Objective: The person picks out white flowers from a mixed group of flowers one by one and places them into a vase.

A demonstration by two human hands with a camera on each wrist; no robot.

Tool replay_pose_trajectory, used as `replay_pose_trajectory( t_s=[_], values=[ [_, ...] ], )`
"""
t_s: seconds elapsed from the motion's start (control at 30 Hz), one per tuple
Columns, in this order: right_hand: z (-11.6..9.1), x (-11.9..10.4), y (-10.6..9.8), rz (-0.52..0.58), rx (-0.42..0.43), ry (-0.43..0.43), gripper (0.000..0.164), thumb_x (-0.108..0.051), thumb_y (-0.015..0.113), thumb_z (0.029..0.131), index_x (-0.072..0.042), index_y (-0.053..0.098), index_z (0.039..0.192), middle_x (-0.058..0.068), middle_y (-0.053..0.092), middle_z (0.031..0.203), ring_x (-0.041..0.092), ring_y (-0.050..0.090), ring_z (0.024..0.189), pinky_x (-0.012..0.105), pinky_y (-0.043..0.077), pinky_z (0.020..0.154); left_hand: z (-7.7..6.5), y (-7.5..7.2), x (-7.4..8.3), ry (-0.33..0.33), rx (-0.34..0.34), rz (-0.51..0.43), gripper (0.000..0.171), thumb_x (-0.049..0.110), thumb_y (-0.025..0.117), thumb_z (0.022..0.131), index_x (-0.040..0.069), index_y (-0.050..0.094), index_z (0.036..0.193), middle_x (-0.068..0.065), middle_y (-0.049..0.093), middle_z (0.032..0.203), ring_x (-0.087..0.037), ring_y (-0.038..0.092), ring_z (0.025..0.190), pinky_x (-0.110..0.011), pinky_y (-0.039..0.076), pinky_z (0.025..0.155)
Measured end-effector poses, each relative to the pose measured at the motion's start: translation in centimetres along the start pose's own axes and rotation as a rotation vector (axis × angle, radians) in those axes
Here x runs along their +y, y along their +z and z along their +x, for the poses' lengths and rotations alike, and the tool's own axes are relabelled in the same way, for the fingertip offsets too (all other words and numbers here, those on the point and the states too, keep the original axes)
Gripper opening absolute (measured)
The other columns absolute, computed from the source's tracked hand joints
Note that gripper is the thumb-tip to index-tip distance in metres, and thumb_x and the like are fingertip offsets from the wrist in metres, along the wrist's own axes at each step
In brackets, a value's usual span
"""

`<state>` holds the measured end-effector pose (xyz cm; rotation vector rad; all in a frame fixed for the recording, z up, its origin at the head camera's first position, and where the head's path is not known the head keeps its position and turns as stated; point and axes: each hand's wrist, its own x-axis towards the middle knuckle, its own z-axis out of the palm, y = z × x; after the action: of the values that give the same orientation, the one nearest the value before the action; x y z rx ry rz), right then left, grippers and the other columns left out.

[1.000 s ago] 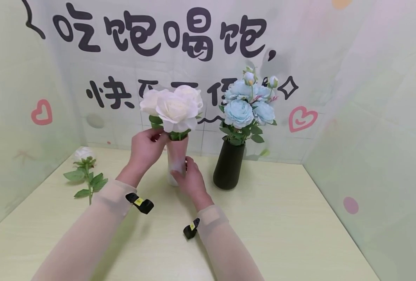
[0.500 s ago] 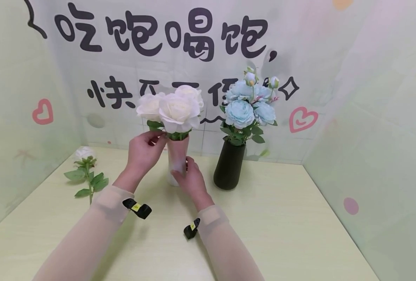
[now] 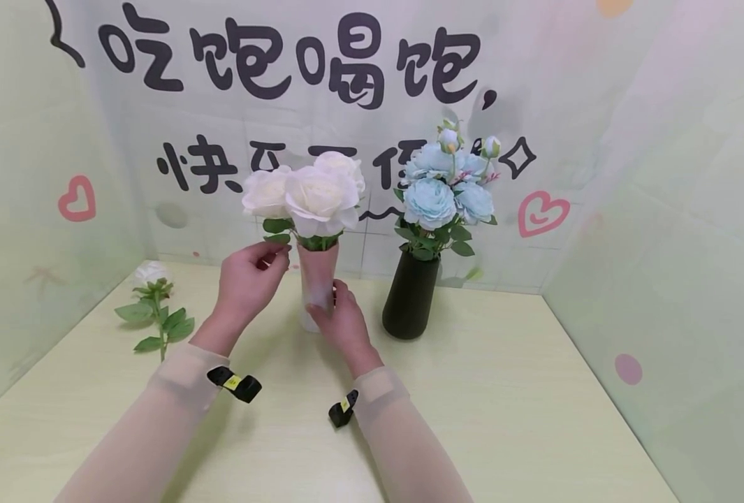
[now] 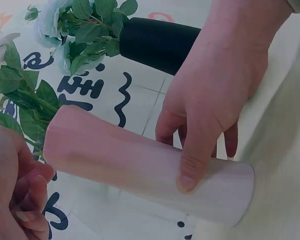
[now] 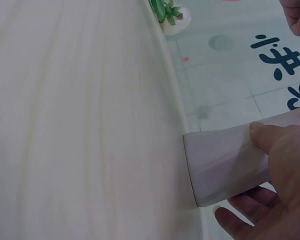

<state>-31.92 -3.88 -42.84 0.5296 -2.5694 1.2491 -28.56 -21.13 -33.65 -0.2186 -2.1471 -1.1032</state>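
A pink-and-white vase (image 3: 318, 279) stands upright with several white roses (image 3: 321, 199) and green leaves in it. My right hand (image 3: 346, 325) grips its lower part, thumb on the near side, fingers round the far side, as the left wrist view also shows. My left hand (image 3: 252, 283) is beside the vase's rim, fingers curled and thumb near the index finger. Its fingertips are at a green leaf (image 3: 277, 239) under the left rose; whether they pinch it is hidden. In the left wrist view the left hand (image 4: 15, 190) lies close to the vase mouth.
To the right stands a black vase (image 3: 411, 297) with light blue flowers (image 3: 429, 202). A single white rose (image 3: 151, 276) with a leafy stem lies on the left of the pale table (image 3: 522, 419). Printed cloth walls (image 3: 598, 175) enclose the back and sides.
My left hand has drawn away from the vase rim, to the left and slightly down. The left white rose has shifted a little left. My right hand stays on the vase.
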Motion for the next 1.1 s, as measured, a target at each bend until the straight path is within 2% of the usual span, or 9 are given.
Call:
replay_pose_trajectory(
  t_s=[0.6, 0.77, 1.0, 1.1],
  values=[
    [0.2, 0.2, 0.0, 0.009, -0.009, 0.001, 0.065, -0.034, 0.069, 0.095, -0.008, 0.038, 0.145, 0.010, 0.054, 0.126, 0.019, 0.054, 0.110, 0.042, 0.050, 0.092, -1.5, -2.1, -2.7, -0.102, -0.050, 0.076, 0.024, 0.025, 0.059, 0.098, 0.009, 0.076, 0.102, -0.003, 0.071, 0.080, -0.012, 0.060, 0.066, -0.020, 0.046, 0.052],
    [0.2, 0.2, 0.0, 0.008, -0.010, -0.003, 0.066, -0.035, 0.070, 0.095, -0.007, 0.038, 0.145, 0.010, 0.055, 0.126, 0.019, 0.055, 0.110, 0.042, 0.051, 0.091, -2.1, -2.4, -3.6, -0.129, -0.049, 0.065, 0.024, 0.025, 0.060, 0.098, 0.008, 0.077, 0.100, -0.004, 0.072, 0.079, -0.011, 0.061, 0.067, -0.019, 0.047, 0.053],
    [0.2, 0.2, 0.0, -0.001, -0.018, 0.003, 0.066, -0.035, 0.069, 0.095, -0.006, 0.037, 0.145, 0.010, 0.054, 0.126, 0.019, 0.055, 0.110, 0.041, 0.050, 0.092, -2.8, -2.6, -4.7, -0.148, -0.090, 0.077, 0.027, 0.028, 0.057, 0.099, 0.008, 0.076, 0.102, -0.003, 0.071, 0.081, -0.013, 0.061, 0.067, -0.021, 0.047, 0.050],
    [0.1, 0.2, 0.0, 0.000, -0.018, 0.001, 0.066, -0.034, 0.069, 0.095, -0.006, 0.038, 0.145, 0.010, 0.054, 0.126, 0.019, 0.055, 0.110, 0.041, 0.050, 0.092, -3.1, -2.7, -5.0, -0.150, -0.098, 0.089, 0.027, 0.027, 0.057, 0.099, 0.008, 0.075, 0.102, -0.004, 0.071, 0.082, -0.014, 0.060, 0.069, -0.024, 0.048, 0.053]
  ],
)
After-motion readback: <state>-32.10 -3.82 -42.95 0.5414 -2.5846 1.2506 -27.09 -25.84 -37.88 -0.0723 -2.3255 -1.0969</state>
